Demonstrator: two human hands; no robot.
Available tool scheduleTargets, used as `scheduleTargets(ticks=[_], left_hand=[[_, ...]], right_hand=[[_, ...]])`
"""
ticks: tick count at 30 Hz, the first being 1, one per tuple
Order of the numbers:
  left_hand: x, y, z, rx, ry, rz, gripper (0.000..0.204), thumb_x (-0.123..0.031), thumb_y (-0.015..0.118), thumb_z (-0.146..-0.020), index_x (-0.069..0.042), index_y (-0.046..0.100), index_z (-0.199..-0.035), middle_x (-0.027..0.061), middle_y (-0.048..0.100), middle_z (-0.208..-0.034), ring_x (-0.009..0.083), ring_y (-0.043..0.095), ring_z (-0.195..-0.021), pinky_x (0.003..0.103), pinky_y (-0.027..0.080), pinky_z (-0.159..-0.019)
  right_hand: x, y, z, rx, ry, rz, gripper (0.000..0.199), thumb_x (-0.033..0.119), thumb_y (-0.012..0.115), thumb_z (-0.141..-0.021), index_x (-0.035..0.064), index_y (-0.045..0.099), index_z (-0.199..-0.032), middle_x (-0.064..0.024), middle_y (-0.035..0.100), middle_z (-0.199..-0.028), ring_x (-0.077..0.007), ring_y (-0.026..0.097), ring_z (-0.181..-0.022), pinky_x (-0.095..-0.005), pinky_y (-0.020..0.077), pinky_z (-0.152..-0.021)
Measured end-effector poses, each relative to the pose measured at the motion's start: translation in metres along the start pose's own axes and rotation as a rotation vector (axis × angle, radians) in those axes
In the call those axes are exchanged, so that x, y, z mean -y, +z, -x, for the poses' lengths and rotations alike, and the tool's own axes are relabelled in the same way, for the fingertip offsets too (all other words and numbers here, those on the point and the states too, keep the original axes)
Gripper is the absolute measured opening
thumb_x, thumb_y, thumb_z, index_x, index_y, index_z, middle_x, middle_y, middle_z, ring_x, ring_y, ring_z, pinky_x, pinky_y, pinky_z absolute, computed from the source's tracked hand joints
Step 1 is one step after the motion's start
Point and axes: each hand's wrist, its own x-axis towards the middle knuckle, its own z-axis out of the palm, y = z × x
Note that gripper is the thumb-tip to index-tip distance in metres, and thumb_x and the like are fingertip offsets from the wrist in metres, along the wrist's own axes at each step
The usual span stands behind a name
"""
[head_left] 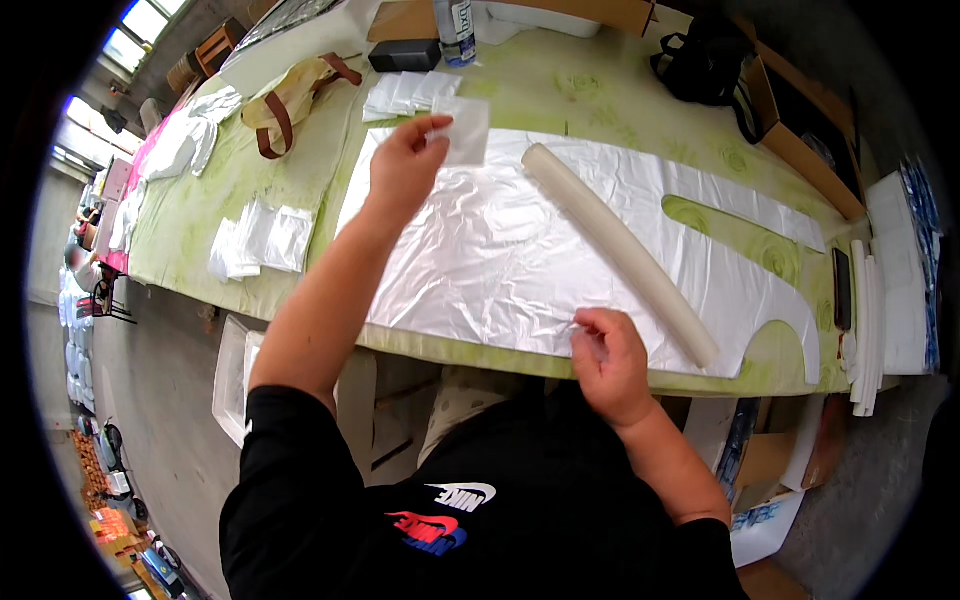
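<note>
My left hand [410, 165] is raised above the far left part of the sheet, thumb and fingers pinching a small square translucent plastic packet [468, 135]. Beneath it spreads a thin, shiny white plastic apron [460, 250], creased, with strap-like cut-outs at its right end. A long pale roller tube [620, 250] lies slantwise across the apron. My right hand [612, 365] is at the apron's near edge, just left of the tube's near end. Its fingers are curled closed; what they hold, if anything, is hidden. Beyond my left hand lies a row of folded white packets [400, 95].
More folded white packets [262, 238] lie left on the green patterned tablecloth [170, 240]. A beige bag [300, 95] with brown handles, a black case [405, 55] and a bottle [456, 35] stand farther back. A black backpack [705, 60] and cardboard box [810, 120] occupy the far right.
</note>
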Motion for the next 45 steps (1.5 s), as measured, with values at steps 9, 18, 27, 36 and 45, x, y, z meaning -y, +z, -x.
scheduleTargets(ticks=[9, 18, 27, 36, 45], left_hand=[[0.030, 0.027, -0.130, 0.010, 0.031, -0.779, 0.036, -0.018, 0.063, -0.091, -0.022, 0.074, -0.125, 0.0062, 0.063, -0.137, 0.0253, 0.056, -0.129, 0.042, 0.045, -0.106], [0.038, 0.051, -0.106, 0.421, 0.245, -1.106, 0.062, -0.053, 0.044, -0.104, -0.022, 0.043, -0.157, -0.0006, 0.028, -0.170, 0.0252, 0.018, -0.159, 0.066, 0.005, -0.124], [-0.007, 0.042, -0.056, 0.386, 0.420, -0.674, 0.061, -0.050, 0.046, -0.106, -0.015, 0.045, -0.156, 0.0032, 0.033, -0.168, 0.0285, 0.019, -0.158, 0.058, 0.007, -0.126], [-0.068, 0.124, 0.109, 0.694, 0.617, -0.154, 0.058, -0.035, 0.069, -0.097, -0.011, 0.055, -0.147, 0.0214, 0.036, -0.162, 0.0474, 0.030, -0.150, 0.052, 0.030, -0.122], [-0.088, 0.146, 0.152, 0.850, 0.702, -0.323, 0.069, -0.041, 0.066, -0.097, -0.011, 0.044, -0.155, 0.0235, 0.018, -0.169, 0.0490, 0.012, -0.156, 0.055, 0.023, -0.124]], right_hand=[[0.004, -0.001, -0.010, 0.111, -0.077, 0.089, 0.027, 0.005, 0.074, -0.082, 0.0060, 0.067, -0.108, -0.0114, 0.069, -0.101, -0.0314, 0.064, -0.091, -0.0406, 0.0508, -0.083], [0.002, -0.007, -0.011, 0.135, -0.076, 0.020, 0.025, 0.004, 0.074, -0.081, 0.0073, 0.069, -0.105, -0.0097, 0.068, -0.107, -0.0317, 0.063, -0.100, -0.0418, 0.0499, -0.090], [-0.010, -0.090, -0.011, 0.059, 0.230, 0.633, 0.048, 0.012, 0.073, -0.082, 0.0114, 0.067, -0.130, -0.0124, 0.063, -0.116, -0.0349, 0.061, -0.108, -0.0450, 0.0492, -0.096], [0.021, -0.081, 0.019, 0.126, 0.474, 0.418, 0.056, 0.028, 0.072, -0.088, 0.0068, 0.052, -0.137, -0.0211, 0.060, -0.117, -0.0424, 0.064, -0.104, -0.0484, 0.0548, -0.086], [0.018, -0.089, 0.049, 0.037, 0.471, 0.232, 0.056, 0.032, 0.073, -0.090, 0.0051, 0.055, -0.135, -0.0193, 0.061, -0.124, -0.0387, 0.064, -0.110, -0.0451, 0.0543, -0.091]])
